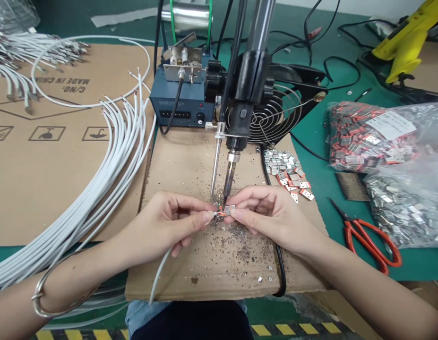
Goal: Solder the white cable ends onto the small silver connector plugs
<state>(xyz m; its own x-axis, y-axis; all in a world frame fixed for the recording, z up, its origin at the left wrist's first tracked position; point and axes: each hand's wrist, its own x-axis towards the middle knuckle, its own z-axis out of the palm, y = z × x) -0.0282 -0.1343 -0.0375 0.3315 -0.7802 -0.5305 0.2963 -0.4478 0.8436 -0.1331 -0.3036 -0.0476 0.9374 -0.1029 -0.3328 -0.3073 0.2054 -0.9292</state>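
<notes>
Under the soldering iron's tip, both hands meet over a work board. My left hand pinches the end of a white cable, whose length hangs below the palm. Between thumb and fingers, my right hand grips a small metal USB connector with an orange-red part. The cable's end and the connector touch or nearly touch at the tip; the exact contact is too small to make out. A thin solder feed tube comes down beside the iron.
A bundle of white cables lies at left. Behind stand a blue soldering controller, a solder spool and a fan. Loose connectors, bagged connectors and red-handled cutters are at right. Solder crumbs dot the cardboard.
</notes>
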